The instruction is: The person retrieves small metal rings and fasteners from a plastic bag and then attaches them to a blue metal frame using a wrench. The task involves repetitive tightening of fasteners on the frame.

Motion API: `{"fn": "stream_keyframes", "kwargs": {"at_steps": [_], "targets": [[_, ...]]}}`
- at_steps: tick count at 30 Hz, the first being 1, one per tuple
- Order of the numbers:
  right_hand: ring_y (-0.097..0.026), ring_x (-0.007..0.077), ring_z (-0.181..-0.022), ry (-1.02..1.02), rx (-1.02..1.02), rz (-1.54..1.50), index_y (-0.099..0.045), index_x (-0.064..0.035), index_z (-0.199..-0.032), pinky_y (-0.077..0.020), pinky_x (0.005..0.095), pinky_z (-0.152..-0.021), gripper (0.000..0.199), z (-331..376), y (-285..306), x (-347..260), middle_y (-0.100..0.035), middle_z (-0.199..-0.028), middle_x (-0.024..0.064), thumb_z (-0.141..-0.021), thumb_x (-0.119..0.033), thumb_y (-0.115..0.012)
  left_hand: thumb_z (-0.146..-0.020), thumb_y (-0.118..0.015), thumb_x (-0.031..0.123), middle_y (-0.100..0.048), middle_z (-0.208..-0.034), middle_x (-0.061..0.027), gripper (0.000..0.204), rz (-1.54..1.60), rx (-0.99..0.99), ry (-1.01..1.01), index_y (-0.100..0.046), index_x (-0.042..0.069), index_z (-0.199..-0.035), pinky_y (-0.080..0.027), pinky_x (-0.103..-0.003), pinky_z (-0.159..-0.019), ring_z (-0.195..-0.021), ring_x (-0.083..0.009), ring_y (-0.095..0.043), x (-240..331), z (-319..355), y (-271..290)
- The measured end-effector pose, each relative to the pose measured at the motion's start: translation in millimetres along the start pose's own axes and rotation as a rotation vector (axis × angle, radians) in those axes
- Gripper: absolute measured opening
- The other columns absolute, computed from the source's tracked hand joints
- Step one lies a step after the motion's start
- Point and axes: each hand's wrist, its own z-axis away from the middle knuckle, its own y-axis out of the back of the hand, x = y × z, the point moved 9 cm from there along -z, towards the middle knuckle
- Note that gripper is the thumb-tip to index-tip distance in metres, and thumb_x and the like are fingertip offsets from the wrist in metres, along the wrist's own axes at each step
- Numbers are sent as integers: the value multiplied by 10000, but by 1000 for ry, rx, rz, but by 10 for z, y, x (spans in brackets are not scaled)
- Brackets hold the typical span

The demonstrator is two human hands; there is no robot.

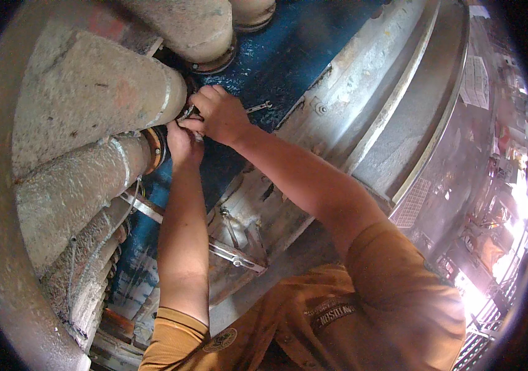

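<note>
Both of my hands meet at the dark collar (pixel 191 93) on the end of a thick, dusty grey roller (pixel 115 86). My right hand (pixel 222 116) is closed, its fingers bent in toward the collar. Just below and left of it, my left hand (pixel 185 143) is also closed, fingertips against the right hand's. Whatever lies between the fingers is hidden. A silver wrench (pixel 259 107) sticks out beside my right hand over the blue surface (pixel 282 55); its other end is out of sight, and I cannot tell whether that hand holds it. An orange-brown ring (pixel 155 150) circles the neighbouring roller's end.
More grey rollers (pixel 183 31) stand along the blue surface. A metal bar (pixel 236 255) crosses beneath my forearms, and a thin cable (pixel 106 238) hangs at the lower left. Curved pale metal ledges (pixel 394 93) run along the right. A grey floor (pixel 440 161) lies beyond.
</note>
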Motion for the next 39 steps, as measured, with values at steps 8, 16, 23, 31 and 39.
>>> {"fn": "stream_keyframes", "kwargs": {"at_steps": [8, 16, 23, 31, 39], "targets": [[-560, 244, -755, 143, -12, -28, -607, -91, -735, -484, 349, -685, 92, 12, -134, -51, -570, -752, 55, -703, -167, -647, -991, -337, 409, -589, -885, -31, 402, 110, 63, -5, -534, 63, -1040, -462, -263, -692, -790, -137, -564, -55, -87, 132], [-570, 264, -768, 32, -66, 17, -613, -85, -835, -506, 348, -697, 119, 36, -93, 25, -587, -774, 64, -787, -193, -625, -982, -344, 428, -600, -885, -34, 414, 91, 10, -36, -534, 67, -1047, -458, -267, -723, -803, -145, -578, 17, 15, -81], [-644, 211, -838, -576, -97, -531, -609, -38, -985, -512, 286, -725, 170, 471, 282, 541, -656, -932, 108, -868, -161, -610, -955, -344, 469, -544, -766, -53, 403, -56, 132, 49, -494, 102, -1025, -465, -385, -749, -874, -266, -594, -64, 44, 32], [-622, 129, -858, -926, -79, -787, -609, -2, -1071, -511, 256, -742, 217, 1254, 1784, 707, -651, -946, 70, -881, -106, -618, -942, -339, 545, -585, -746, -55, 472, -47, 150, 98, -494, 118, -1069, -402, -429, -882, -932, -286, -583, -63, 120, 28], [-613, 117, -790, -995, 128, -603, -623, 15, -1049, -502, 245, -739, 217, 1903, 2717, 645, -660, -899, 65, -849, -66, -648, -899, -569, 393, -607, -805, -32, 313, -816, 45, 143, -588, 81, -885, -470, -308, -728, -793, -157, -578, -637, 729, -90]]}}
